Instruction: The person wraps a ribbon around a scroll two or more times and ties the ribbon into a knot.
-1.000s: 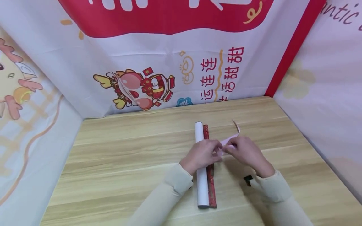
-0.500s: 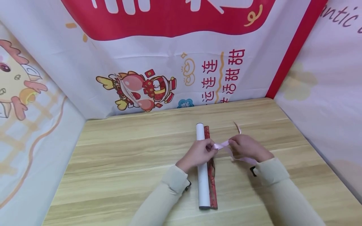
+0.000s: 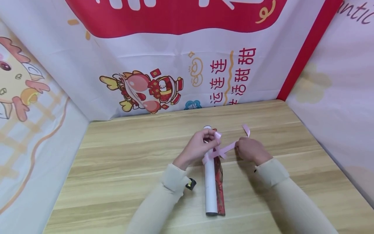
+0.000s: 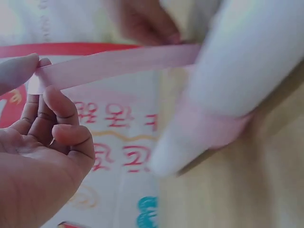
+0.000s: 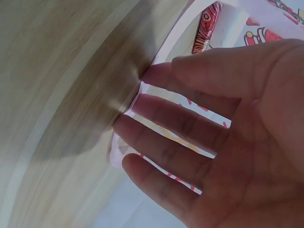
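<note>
A white roll lies lengthwise on the table, with a flat red patterned strip along its right side. Pink ribbon passes round the roll's upper half and crosses at its right; the band round it also shows in the left wrist view. Just above the roll, my left hand pinches one ribbon end between thumb and fingers. To the right, my right hand holds the other length between thumb and index finger, its remaining fingers loosely extended. A free tail sticks up beyond that hand.
The wood-grain table meets a printed cloth at the back. More cloth hangs on the left and right. A small black device sits at the left cuff.
My left hand has let the crossing go and moved up and left, now pinching a ribbon end. My right hand has shifted slightly, still holding its length. The band round the roll has come into view.
</note>
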`<action>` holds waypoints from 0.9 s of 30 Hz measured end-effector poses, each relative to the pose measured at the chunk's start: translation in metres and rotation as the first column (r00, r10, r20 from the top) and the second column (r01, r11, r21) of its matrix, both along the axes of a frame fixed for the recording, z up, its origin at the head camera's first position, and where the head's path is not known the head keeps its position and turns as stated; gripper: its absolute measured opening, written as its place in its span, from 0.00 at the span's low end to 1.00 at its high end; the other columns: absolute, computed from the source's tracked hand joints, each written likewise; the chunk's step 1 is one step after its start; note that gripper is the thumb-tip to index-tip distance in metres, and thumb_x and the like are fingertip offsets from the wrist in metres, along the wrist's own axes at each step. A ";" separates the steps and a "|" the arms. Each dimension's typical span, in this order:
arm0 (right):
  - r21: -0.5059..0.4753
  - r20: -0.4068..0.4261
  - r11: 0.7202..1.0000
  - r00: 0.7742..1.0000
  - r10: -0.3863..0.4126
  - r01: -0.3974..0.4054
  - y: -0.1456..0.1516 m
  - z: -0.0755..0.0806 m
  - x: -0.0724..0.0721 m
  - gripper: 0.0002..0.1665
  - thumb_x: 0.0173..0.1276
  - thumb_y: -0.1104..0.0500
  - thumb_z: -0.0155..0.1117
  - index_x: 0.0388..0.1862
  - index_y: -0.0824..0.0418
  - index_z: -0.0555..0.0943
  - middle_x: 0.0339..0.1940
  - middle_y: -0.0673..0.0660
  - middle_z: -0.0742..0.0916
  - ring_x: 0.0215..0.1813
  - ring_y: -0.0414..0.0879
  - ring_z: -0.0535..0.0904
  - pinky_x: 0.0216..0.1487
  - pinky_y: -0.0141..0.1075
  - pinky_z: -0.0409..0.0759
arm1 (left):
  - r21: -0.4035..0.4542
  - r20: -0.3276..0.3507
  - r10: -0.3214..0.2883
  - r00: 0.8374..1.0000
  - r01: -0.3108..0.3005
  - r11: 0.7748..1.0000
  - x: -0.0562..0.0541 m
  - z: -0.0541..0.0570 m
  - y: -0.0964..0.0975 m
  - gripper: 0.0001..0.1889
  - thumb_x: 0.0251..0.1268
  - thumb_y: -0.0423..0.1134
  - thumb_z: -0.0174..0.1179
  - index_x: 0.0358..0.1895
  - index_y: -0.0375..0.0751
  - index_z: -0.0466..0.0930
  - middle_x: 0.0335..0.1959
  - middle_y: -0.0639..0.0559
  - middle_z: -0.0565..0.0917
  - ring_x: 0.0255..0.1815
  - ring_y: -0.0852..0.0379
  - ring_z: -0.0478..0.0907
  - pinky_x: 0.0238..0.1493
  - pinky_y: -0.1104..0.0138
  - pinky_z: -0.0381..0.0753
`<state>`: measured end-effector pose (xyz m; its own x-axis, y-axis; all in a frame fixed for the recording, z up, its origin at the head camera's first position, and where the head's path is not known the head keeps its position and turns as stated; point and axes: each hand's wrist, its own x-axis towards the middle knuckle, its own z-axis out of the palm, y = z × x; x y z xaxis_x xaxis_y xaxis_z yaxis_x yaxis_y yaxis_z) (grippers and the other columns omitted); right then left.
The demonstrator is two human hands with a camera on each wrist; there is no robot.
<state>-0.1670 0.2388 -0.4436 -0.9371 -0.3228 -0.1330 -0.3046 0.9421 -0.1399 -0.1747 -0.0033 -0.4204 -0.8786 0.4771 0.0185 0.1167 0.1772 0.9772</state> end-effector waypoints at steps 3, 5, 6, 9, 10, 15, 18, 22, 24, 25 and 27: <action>0.043 0.000 0.999 1.000 -0.015 0.015 -0.003 0.000 -0.001 0.11 0.73 0.62 0.58 0.37 0.61 0.87 0.34 0.57 0.85 0.34 0.56 0.84 0.38 0.54 0.86 | 0.028 0.018 0.009 1.000 -0.009 1.000 -0.007 0.017 -0.013 0.18 0.71 0.36 0.68 0.60 0.35 0.80 0.48 0.45 0.85 0.46 0.58 0.79 0.50 0.70 0.81; 0.060 0.005 0.998 1.000 -0.021 0.021 -0.005 0.000 -0.001 0.11 0.74 0.62 0.58 0.37 0.61 0.88 0.35 0.57 0.86 0.34 0.56 0.84 0.38 0.54 0.87 | 0.055 0.047 0.012 0.999 -0.014 0.998 -0.013 0.028 -0.024 0.21 0.72 0.35 0.67 0.64 0.35 0.78 0.50 0.45 0.86 0.47 0.59 0.80 0.53 0.69 0.82; 0.066 0.007 0.998 1.000 -0.025 0.024 -0.006 0.000 -0.001 0.11 0.74 0.62 0.58 0.37 0.62 0.87 0.35 0.58 0.86 0.34 0.56 0.84 0.37 0.54 0.87 | 0.066 0.057 0.016 0.998 -0.019 0.998 -0.015 0.033 -0.030 0.22 0.72 0.35 0.67 0.66 0.35 0.77 0.50 0.45 0.86 0.48 0.59 0.80 0.53 0.69 0.82; 0.073 0.017 0.997 0.999 -0.029 0.028 -0.009 0.001 0.000 0.11 0.74 0.63 0.57 0.38 0.62 0.88 0.36 0.58 0.86 0.34 0.55 0.84 0.38 0.54 0.87 | 0.098 0.098 0.043 0.994 -0.053 0.994 -0.022 0.043 -0.052 0.25 0.74 0.35 0.65 0.70 0.35 0.73 0.52 0.45 0.86 0.49 0.58 0.80 0.55 0.67 0.81; 0.074 0.020 0.997 0.999 -0.030 0.028 -0.009 0.001 0.000 0.11 0.74 0.63 0.57 0.39 0.62 0.88 0.36 0.58 0.86 0.34 0.55 0.83 0.38 0.54 0.87 | 0.096 0.111 0.059 0.992 -0.070 0.993 -0.024 0.045 -0.061 0.25 0.75 0.36 0.65 0.71 0.37 0.72 0.52 0.47 0.87 0.49 0.58 0.80 0.54 0.67 0.80; 0.077 0.024 0.996 0.999 -0.035 0.033 -0.011 0.000 0.002 0.11 0.72 0.65 0.58 0.41 0.63 0.88 0.36 0.59 0.85 0.33 0.54 0.82 0.39 0.53 0.87 | 0.016 0.180 0.172 0.968 -0.178 0.984 -0.037 0.040 -0.110 0.29 0.76 0.42 0.65 0.75 0.44 0.69 0.50 0.55 0.86 0.49 0.57 0.79 0.52 0.67 0.75; 0.080 0.018 0.996 0.999 -0.033 0.032 -0.012 -0.001 0.002 0.11 0.71 0.66 0.58 0.41 0.63 0.88 0.36 0.59 0.85 0.33 0.53 0.81 0.39 0.53 0.86 | -0.050 0.217 0.235 0.947 -0.230 0.972 -0.044 0.026 -0.142 0.31 0.76 0.46 0.65 0.76 0.45 0.67 0.49 0.58 0.86 0.48 0.57 0.78 0.52 0.67 0.75; 0.085 0.012 0.996 0.999 -0.030 0.029 -0.014 -0.001 0.002 0.11 0.70 0.67 0.58 0.40 0.63 0.88 0.35 0.59 0.84 0.33 0.53 0.81 0.38 0.52 0.86 | -0.141 0.244 0.316 0.917 -0.289 0.947 -0.049 0.005 -0.185 0.34 0.77 0.48 0.64 0.78 0.42 0.63 0.47 0.59 0.83 0.45 0.61 0.78 0.52 0.67 0.76; 0.089 0.010 0.996 0.999 -0.033 0.032 -0.014 -0.001 0.001 0.11 0.70 0.67 0.58 0.41 0.64 0.88 0.35 0.59 0.84 0.33 0.53 0.81 0.38 0.52 0.86 | -0.218 0.218 0.360 0.907 -0.314 0.924 -0.047 -0.003 -0.203 0.35 0.77 0.48 0.63 0.79 0.39 0.61 0.51 0.52 0.83 0.47 0.59 0.78 0.52 0.66 0.78; 0.091 0.009 0.995 0.999 -0.034 0.033 -0.014 -0.001 0.001 0.11 0.70 0.67 0.58 0.41 0.64 0.88 0.36 0.59 0.84 0.33 0.54 0.81 0.38 0.52 0.86 | -0.270 0.193 0.381 0.904 -0.324 0.907 -0.046 -0.006 -0.211 0.35 0.78 0.48 0.62 0.80 0.38 0.60 0.54 0.48 0.83 0.50 0.56 0.79 0.53 0.65 0.79; 0.097 0.006 0.995 0.999 -0.039 0.038 -0.015 -0.003 0.000 0.11 0.70 0.67 0.57 0.41 0.64 0.88 0.36 0.60 0.84 0.34 0.54 0.81 0.38 0.52 0.86 | -0.385 0.104 0.418 0.903 -0.351 0.854 -0.041 -0.010 -0.224 0.35 0.79 0.48 0.59 0.80 0.35 0.59 0.59 0.38 0.81 0.54 0.47 0.81 0.55 0.59 0.81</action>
